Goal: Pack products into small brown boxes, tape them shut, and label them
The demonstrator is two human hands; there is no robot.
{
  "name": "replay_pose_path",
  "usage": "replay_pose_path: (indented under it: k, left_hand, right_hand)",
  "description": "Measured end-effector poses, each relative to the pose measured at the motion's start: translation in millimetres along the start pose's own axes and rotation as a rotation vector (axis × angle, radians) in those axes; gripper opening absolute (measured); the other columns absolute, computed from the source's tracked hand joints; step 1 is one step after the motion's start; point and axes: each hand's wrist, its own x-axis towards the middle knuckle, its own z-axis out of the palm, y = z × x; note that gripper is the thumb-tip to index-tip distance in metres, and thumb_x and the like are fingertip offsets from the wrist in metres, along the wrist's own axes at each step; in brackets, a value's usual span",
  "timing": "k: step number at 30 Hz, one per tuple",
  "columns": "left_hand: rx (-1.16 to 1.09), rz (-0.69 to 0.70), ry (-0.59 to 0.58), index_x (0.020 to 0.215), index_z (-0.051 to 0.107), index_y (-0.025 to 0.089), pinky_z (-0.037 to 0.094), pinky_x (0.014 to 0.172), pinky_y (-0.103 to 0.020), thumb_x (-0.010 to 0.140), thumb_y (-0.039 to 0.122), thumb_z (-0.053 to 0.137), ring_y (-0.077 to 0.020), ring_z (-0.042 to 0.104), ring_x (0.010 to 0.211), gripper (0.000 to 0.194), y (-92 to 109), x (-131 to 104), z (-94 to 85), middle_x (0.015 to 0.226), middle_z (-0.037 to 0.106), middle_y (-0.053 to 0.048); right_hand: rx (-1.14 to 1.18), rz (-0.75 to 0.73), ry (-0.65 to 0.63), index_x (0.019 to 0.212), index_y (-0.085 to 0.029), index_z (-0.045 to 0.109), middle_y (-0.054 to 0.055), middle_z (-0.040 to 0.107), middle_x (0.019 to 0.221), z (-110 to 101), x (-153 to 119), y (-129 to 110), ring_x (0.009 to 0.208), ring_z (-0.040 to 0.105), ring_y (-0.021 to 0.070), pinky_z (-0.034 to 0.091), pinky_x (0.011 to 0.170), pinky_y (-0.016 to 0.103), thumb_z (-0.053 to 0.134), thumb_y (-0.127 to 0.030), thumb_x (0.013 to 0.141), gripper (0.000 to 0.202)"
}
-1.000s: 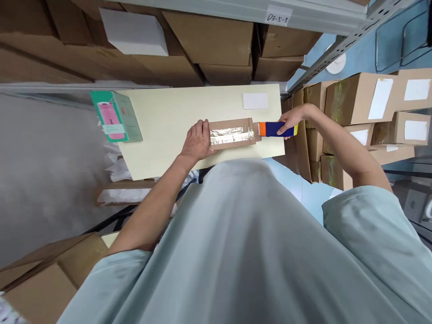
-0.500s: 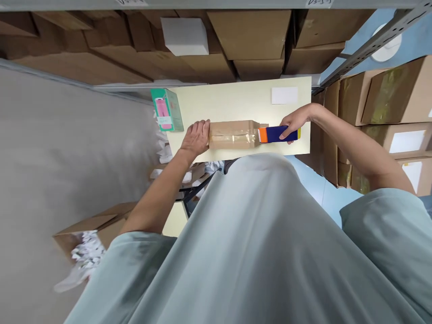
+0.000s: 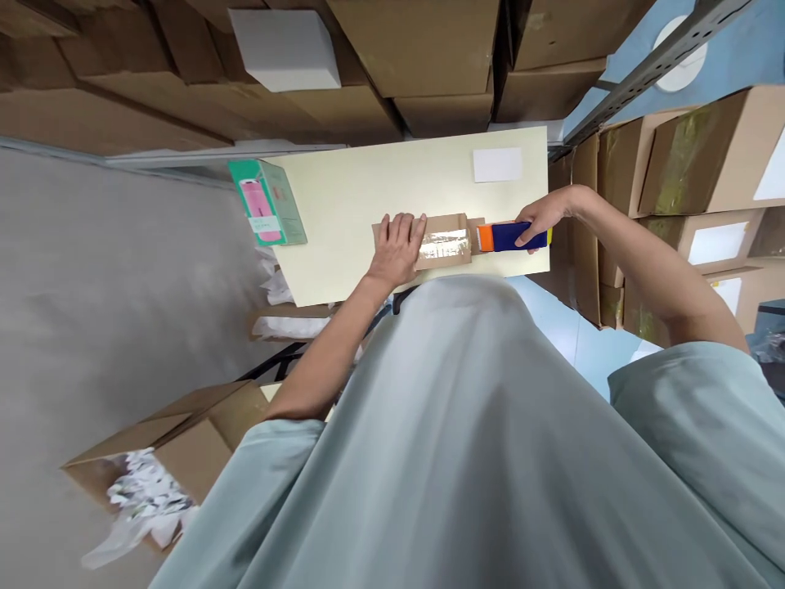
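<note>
A long brown cardboard box [image 3: 445, 242] with shiny tape along its top lies near the front edge of the pale table [image 3: 343, 188]. My left hand [image 3: 396, 249] rests flat across the box's left part, its fingers slightly apart. At the box's right end, my right hand [image 3: 540, 222] grips a dark blue and orange tape dispenser [image 3: 506, 236], whose orange end is beside the cardboard flap. A green box with a pink bottle picture [image 3: 266, 203] stands at the table's left end. On the table's back right lies a white paper rectangle [image 3: 497, 164].
Behind the table, a shelf holds brown cartons [image 3: 423, 49] and a white box [image 3: 285, 49]. Stacked cartons [image 3: 693, 164] stand at the right. An open carton [image 3: 208, 458] with shredded paper is at the lower left, by the grey wall.
My left hand has slid right from the box's left end onto its top. The dispenser has shifted slightly right relative to the box. The whole view has shifted a little.
</note>
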Motion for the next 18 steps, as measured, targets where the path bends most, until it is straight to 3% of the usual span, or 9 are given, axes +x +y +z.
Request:
replay_pose_path:
  k: [7,13,18]
  left_hand:
    - [0.056,-0.026,-0.038,0.181,0.015,-0.004,0.004,0.136,-0.086,0.087,0.04,0.08,-0.06,0.016,0.171,0.123,-27.5,-14.1,-3.7,0.185,0.022,-0.037]
    - [0.062,-0.023,-0.068,0.182,0.011,-0.003,0.006,0.133,-0.089,0.08,0.04,0.083,-0.0608,0.014,0.17,0.133,-24.4,-12.2,-5.1,0.186,0.02,-0.036]
    - [0.059,-0.02,-0.047,0.182,0.013,-0.005,0.005,0.136,-0.084,0.085,0.037,0.082,-0.058,0.015,0.171,0.126,-21.7,-13.8,-6.1,0.184,0.025,-0.038]
  right_hand:
    - [0.198,-0.078,-0.174,0.112,-0.016,0.085,0.01,0.087,0.11,-3.6,-22.6,-20.0,0.108,0.08,0.0292,0.059,0.101,0.04,0.082,-0.077,0.094,0.064]
    - [0.132,-0.026,-0.184,0.111,-0.017,0.084,0.009,0.086,0.103,-3.0,-15.8,-36.3,0.103,0.08,0.0297,0.059,0.098,0.04,0.078,-0.075,0.097,0.059]
    - [-0.016,0.071,-0.132,0.108,-0.016,0.082,0.01,0.085,0.1,5.2,-9.1,-61.6,0.102,0.08,0.0299,0.056,0.093,0.038,0.074,-0.057,0.105,0.042]
